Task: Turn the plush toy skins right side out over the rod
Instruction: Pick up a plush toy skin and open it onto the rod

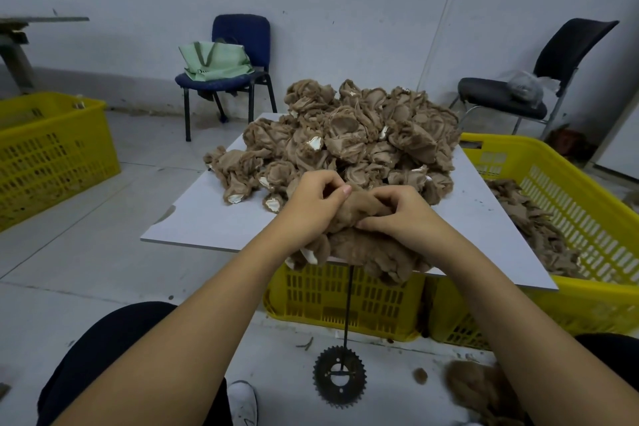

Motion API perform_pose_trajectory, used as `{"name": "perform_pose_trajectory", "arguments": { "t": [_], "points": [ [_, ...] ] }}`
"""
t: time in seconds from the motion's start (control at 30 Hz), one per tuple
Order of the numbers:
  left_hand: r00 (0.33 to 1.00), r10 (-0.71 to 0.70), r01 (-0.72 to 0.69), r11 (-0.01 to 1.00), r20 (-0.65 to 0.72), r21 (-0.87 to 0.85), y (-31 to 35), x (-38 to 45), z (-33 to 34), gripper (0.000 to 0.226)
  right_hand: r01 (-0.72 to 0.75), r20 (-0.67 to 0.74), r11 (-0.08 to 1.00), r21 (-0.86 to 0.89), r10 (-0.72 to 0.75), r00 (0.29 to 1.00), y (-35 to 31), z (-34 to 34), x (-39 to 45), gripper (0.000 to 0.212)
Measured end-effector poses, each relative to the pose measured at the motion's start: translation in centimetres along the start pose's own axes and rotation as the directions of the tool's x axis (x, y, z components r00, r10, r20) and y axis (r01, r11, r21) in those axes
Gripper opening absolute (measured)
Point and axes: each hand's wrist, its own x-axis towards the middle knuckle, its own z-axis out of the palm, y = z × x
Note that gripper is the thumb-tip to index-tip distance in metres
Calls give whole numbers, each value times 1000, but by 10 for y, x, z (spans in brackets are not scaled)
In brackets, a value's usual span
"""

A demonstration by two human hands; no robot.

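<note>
Your left hand (313, 206) and right hand (403, 214) both pinch one brown skin (359, 239) atop the rod (346, 308); the big pile (345, 138) on the table (193, 221) looks unturned.

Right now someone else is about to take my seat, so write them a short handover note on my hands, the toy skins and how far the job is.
Left hand and right hand: both grip one brown plush toy skin, which sits over the top of the thin black upright rod; the rod stands on a black toothed sprocket base on the floor.
To do: a large heap of inside-out brown skins on the white board table.
Done, it seems: brown skins lie in the yellow slotted plastic crate at right.
Left: finish turning this skin, then work through the heap.
</note>
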Motion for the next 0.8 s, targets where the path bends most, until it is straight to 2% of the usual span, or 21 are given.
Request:
{"name": "perform_pose_trajectory", "arguments": {
  "t": [0.17, 0.3, 0.37, 0.47, 0.53, 0.6, 0.67, 0.8],
  "points": [
    [984, -150, 136, 981, -93, -140, 0, 8, -2, 25, 13, -24, 1000, 19, -13, 1000, -9, -2, 7, 20],
    [960, -243, 199, 943, -143, -265, 1, 14, -8, 26, -45, 61, 974, 223, 32, 998, -10, -9, 8, 26],
    [959, -251, 213, 945, -133, -248, 2, 16, -7, 26, -88, 86, 949, 303, 65, 994, -7, -13, 7, 25],
    [966, -210, 187, 969, -149, -160, 4, 14, 0, 25, -120, 54, 926, 357, 108, 993, -1, -12, 7, 22],
    [978, -115, 103, 992, -174, -78, 4, 11, 2, 26, -92, 11, 931, 352, 95, 995, -2, -9, 9, 23],
    [993, 3, 4, 998, -121, 62, 3, 5, 2, 28, -57, -13, 935, 349, 66, 998, -4, -6, 11, 23],
    [998, 50, -45, 986, -29, 163, 2, 1, -1, 33, -29, -28, 942, 334, 41, 999, -6, -6, 13, 23],
    [999, 45, -46, 993, 9, 109, 1, 0, -9, 37, 0, -49, 959, 285, 14, 999, -11, -5, 17, 23]
  ]
}}
